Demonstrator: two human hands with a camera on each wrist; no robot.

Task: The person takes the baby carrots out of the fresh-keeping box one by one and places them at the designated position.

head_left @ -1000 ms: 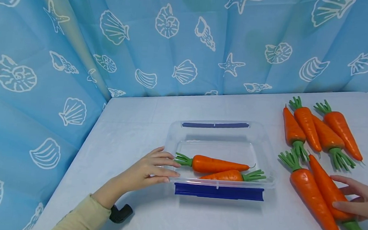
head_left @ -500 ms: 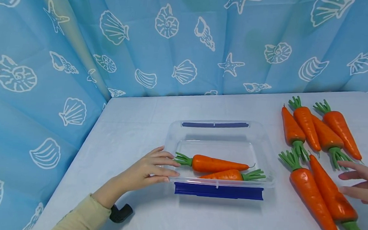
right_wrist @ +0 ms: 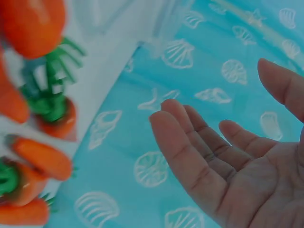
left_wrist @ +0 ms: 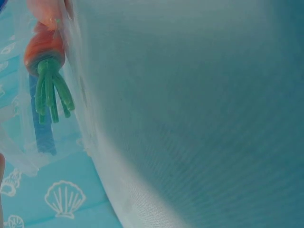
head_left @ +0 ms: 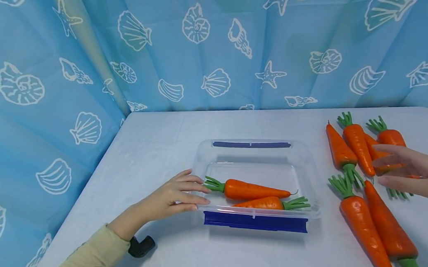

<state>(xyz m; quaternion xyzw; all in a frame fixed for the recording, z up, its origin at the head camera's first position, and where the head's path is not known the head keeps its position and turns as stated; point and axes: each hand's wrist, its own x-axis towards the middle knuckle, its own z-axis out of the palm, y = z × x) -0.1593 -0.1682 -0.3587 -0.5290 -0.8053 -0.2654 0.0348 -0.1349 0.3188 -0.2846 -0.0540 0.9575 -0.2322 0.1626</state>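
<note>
My left hand [head_left: 178, 194] rests its extended fingers against the left side of a clear plastic box [head_left: 220, 151] with blue latches. Two carrots lie in the box: a whole one [head_left: 252, 190] pointing right and another [head_left: 265, 203] partly behind the front rim. Through the box wall, the left wrist view catches a carrot's green top [left_wrist: 50, 88]. My right hand [head_left: 416, 170], fingers spread and holding nothing, hovers over the far carrots and hides part of a carrot [head_left: 390, 137] there. The palm of the right hand [right_wrist: 251, 175] shows bare in the right wrist view.
Nearer on the right lie two long carrots, one [head_left: 370, 239] beside another [head_left: 390, 224]. Farther back are a carrot [head_left: 339, 148] and its neighbour [head_left: 360, 145]. A white cloth covers the table [head_left: 153, 146]. Behind hangs a blue shell-print curtain [head_left: 212, 46].
My right hand has let go of the near right carrot, lifted off and moved away from me over the far carrots. The left hand and the box have stayed put.
</note>
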